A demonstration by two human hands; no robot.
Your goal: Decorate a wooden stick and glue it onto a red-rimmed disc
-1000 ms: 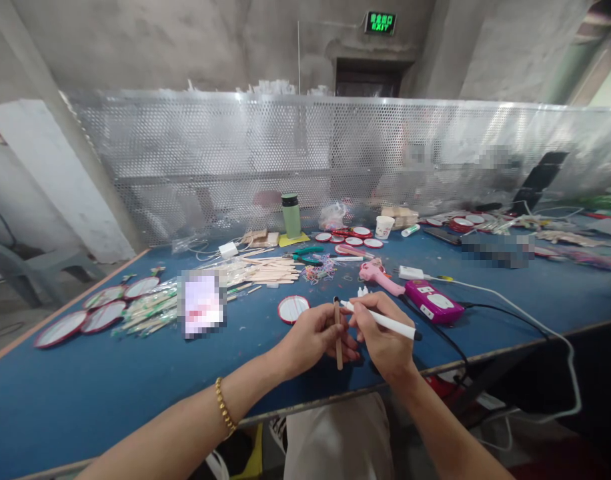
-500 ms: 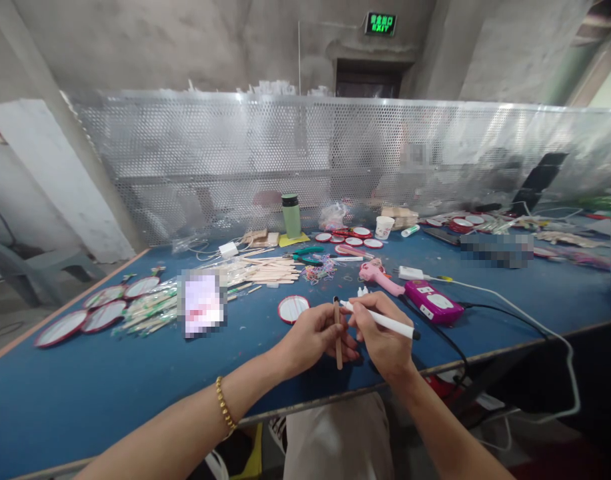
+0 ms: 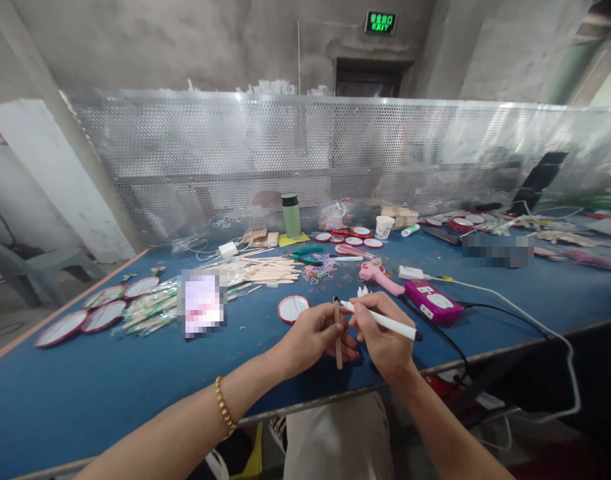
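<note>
My left hand (image 3: 315,337) is closed on a flat wooden craft stick (image 3: 339,353), which stands nearly upright with a dark mark at its upper end. In my right hand (image 3: 385,340) is a white marker pen (image 3: 391,325) with a dark rear end. Its tip points left, at or very close to the stick's dark top; I cannot tell whether they touch. Just behind my left hand a round white disc with a red rim (image 3: 293,309) lies on the table.
On the blue table (image 3: 195,373) lie a bundle of wooden sticks (image 3: 273,270), teal pliers (image 3: 305,253) and several red-rimmed discs (image 3: 104,317). A green bottle (image 3: 291,219) stands before the perforated metal screen (image 3: 225,147). At right are a pink handheld item (image 3: 383,277), a purple box (image 3: 434,301) and cables.
Almost nothing differs. Both hands keep their places, with the stick and the marker held as before.
</note>
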